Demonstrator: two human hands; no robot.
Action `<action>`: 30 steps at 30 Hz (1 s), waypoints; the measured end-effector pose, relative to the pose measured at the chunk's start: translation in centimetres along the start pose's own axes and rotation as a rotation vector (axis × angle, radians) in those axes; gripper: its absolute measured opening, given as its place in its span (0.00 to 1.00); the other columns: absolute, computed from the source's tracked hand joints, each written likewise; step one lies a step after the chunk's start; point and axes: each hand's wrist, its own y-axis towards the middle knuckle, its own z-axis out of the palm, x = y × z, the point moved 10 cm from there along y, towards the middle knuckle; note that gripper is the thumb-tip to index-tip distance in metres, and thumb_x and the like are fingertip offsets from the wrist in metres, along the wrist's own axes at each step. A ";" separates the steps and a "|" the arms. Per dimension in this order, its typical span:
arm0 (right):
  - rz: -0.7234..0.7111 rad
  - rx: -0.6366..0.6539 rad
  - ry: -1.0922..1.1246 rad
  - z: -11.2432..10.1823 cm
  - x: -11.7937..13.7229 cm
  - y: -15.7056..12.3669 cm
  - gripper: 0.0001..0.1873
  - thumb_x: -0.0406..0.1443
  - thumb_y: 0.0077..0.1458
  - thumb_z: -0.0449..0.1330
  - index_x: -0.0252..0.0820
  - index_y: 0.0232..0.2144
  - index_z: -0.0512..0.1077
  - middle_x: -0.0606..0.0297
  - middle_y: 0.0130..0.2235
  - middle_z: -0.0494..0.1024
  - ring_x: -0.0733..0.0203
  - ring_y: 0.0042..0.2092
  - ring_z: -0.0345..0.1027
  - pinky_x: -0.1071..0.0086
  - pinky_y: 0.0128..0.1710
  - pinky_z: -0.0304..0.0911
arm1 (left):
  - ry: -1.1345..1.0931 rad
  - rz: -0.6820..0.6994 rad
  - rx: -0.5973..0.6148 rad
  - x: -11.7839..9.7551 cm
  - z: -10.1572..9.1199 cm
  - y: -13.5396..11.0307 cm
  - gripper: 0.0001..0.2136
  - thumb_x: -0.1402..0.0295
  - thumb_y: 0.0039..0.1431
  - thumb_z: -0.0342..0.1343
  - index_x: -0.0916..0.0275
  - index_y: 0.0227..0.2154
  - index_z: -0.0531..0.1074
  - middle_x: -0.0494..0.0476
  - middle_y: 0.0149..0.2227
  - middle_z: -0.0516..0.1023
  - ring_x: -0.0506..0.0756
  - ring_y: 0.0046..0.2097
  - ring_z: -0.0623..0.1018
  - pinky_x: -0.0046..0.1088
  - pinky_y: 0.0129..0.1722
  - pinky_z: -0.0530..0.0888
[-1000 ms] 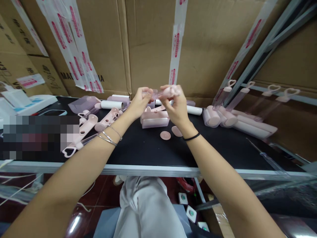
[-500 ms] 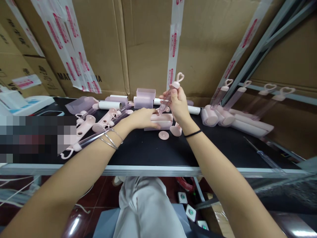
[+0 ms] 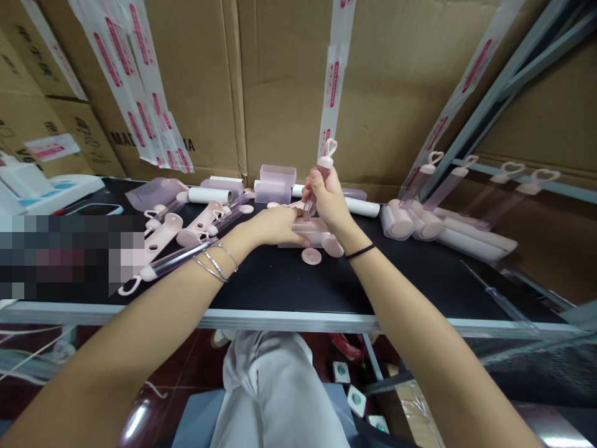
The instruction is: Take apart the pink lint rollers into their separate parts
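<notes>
My right hand [image 3: 329,198] is closed around a clear pink handle [image 3: 326,162] with a heart-shaped loop at its top. The handle stands nearly upright, its lower end meeting the upper side of a pink cylindrical case [image 3: 313,231]. Whether that end is inside a hole there, I cannot tell. My left hand [image 3: 278,225] grips the case's left part, thumb in front, and holds it against the black bench. A pink round end piece [image 3: 332,246] is at the case's right end, partly behind my right wrist. Just in front lies a loose pink disc [image 3: 311,256].
Finished-looking pink rollers with heart handles [image 3: 400,221] stand at the right. A screwdriver [image 3: 501,303] lies near the front right edge. Pink half-shells [image 3: 203,223], white rolls [image 3: 209,196] and clear covers [image 3: 273,191] lie along the left and back. Cardboard boxes [image 3: 280,81] wall the rear.
The handle has swung from a rightward tilt to nearly upright and moved lower towards the case. My left hand still grips the case. The whole view has shifted slightly.
</notes>
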 end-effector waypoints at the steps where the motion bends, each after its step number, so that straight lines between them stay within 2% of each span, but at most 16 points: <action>1: -0.008 0.006 -0.016 0.1 0.0 0.0 0.25 0.58 0.61 0.43 0.48 0.47 0.59 0.68 0.32 0.65 0.67 0.29 0.63 0.70 0.31 0.64 | 0.002 -0.001 0.004 0.0 0.0 0.0 0.31 0.48 0.46 0.59 0.58 0.53 0.69 0.60 0.48 0.78 0.62 0.44 0.78 0.31 0.38 0.71; 5: -0.056 0.019 -0.120 0.4 0.3 -0.3 0.27 0.59 0.61 0.41 0.47 0.47 0.58 0.67 0.32 0.66 0.65 0.30 0.64 0.68 0.32 0.65 | 0.010 -0.001 0.007 0.1 0.2 0.1 0.31 0.49 0.46 0.59 0.58 0.53 0.69 0.60 0.48 0.78 0.62 0.43 0.79 0.31 0.37 0.71; 10: -0.035 -0.030 -0.107 0.2 0.1 -0.6 0.24 0.57 0.62 0.43 0.46 0.47 0.58 0.66 0.32 0.68 0.64 0.29 0.65 0.67 0.31 0.66 | 0.014 0.010 -0.008 0.0 0.1 0.1 0.32 0.48 0.47 0.59 0.59 0.53 0.69 0.62 0.48 0.78 0.63 0.44 0.78 0.33 0.41 0.72; 16: -0.022 -0.065 -0.135 -0.2 -0.3 -0.5 0.25 0.57 0.63 0.38 0.47 0.48 0.56 0.66 0.31 0.67 0.62 0.30 0.66 0.65 0.32 0.67 | 0.033 0.012 0.011 -0.3 0.2 0.1 0.30 0.48 0.48 0.58 0.61 0.51 0.70 0.62 0.45 0.79 0.63 0.41 0.79 0.33 0.38 0.72; 24: -0.043 -0.023 -0.233 0.2 0.3 -0.9 0.21 0.52 0.66 0.40 0.46 0.51 0.55 0.63 0.34 0.70 0.60 0.32 0.67 0.64 0.34 0.67 | -0.006 0.025 0.004 -0.1 0.3 0.3 0.31 0.48 0.48 0.58 0.58 0.54 0.69 0.60 0.48 0.79 0.61 0.44 0.79 0.32 0.43 0.72; 30: -0.085 0.028 -0.364 1.3 0.1 -1.6 0.24 0.52 0.66 0.34 0.46 0.53 0.55 0.63 0.34 0.69 0.61 0.32 0.68 0.64 0.37 0.67 | -0.005 0.032 0.007 -0.3 0.3 0.3 0.30 0.51 0.50 0.56 0.60 0.55 0.69 0.62 0.46 0.80 0.61 0.42 0.79 0.32 0.40 0.73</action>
